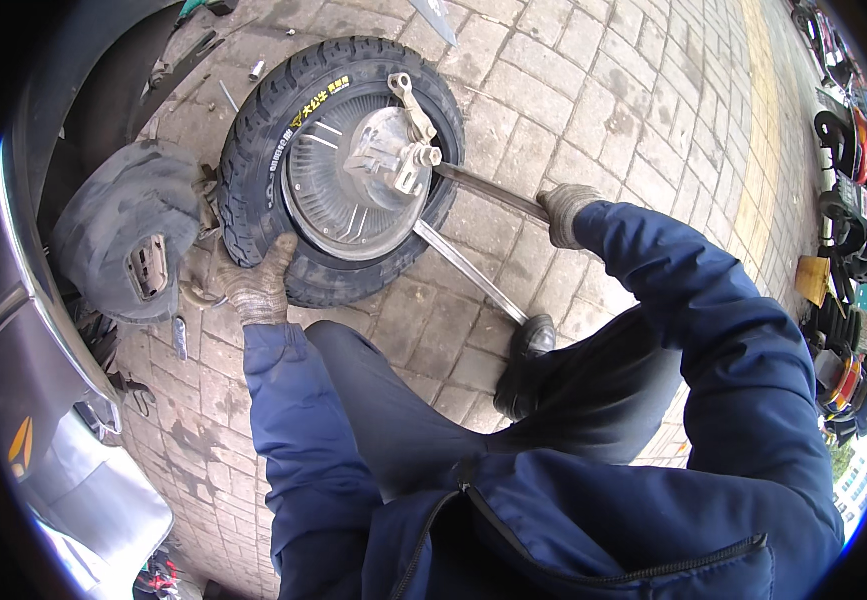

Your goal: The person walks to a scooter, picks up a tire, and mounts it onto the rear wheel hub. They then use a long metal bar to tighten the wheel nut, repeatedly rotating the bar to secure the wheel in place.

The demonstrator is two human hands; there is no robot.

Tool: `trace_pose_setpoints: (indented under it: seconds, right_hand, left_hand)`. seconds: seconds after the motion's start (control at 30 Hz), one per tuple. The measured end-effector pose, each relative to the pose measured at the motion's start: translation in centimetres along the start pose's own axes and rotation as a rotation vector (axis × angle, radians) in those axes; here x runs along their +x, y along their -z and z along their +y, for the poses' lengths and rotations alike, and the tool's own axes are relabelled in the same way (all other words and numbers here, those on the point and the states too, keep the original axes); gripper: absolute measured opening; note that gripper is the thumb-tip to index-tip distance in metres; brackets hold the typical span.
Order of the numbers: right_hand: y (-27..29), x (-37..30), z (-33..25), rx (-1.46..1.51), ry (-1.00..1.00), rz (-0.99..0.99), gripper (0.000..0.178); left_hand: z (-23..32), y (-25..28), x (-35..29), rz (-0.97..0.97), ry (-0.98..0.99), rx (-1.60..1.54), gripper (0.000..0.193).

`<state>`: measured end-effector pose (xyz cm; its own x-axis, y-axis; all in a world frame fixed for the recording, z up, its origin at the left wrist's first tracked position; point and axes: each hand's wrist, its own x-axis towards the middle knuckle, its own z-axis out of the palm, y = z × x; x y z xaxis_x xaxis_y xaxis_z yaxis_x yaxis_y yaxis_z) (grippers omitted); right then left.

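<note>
A black knobbly tyre (338, 285) sits on a grey hub motor wheel (323, 190), lying on the paving with its axle and brake parts facing up. My left hand (256, 285), in a knitted work glove, grips the tyre's near left edge, thumb on the sidewall and the other fingers partly hidden. My gloved right hand (568, 212) is closed round the outer end of a flat metal tyre lever (493, 190), whose other end reaches the rim beside the axle. A second tyre lever (471, 272) runs from the rim's near side to my shoe (531, 340).
To the left are a dusty dark plastic cover (128, 225) and a vehicle's silver-grey bodywork (38, 350). A metal socket (256, 71) and other small tools lie on the paving (553, 90) beyond the wheel. Parked scooters (848, 200) line the far right.
</note>
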<state>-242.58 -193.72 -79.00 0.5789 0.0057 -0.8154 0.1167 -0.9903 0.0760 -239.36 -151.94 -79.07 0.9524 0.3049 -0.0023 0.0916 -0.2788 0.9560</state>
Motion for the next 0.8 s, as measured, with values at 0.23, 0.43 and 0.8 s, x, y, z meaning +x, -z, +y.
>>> trace_pose_setpoints:
  seconds: [0.23, 0.43, 0.8]
  right_hand:
    - [-1.8, 4.4, 2.5, 0.008, 0.014, 0.084, 0.035]
    - [-6.4, 10.2, 3.7, 0.116, -0.089, 0.079, 0.03]
    - [-5.4, 11.2, -3.8, 0.632, -0.096, 0.325, 0.039]
  left_hand:
    - [0.2, 0.1, -0.1, 0.007, -0.049, 0.006, 0.096]
    - [-1.4, 1.2, 0.7, -0.001, 0.007, 0.115, 0.1]
    - [-2.4, 1.7, 1.3, -0.034, 0.127, -0.068, 0.103]
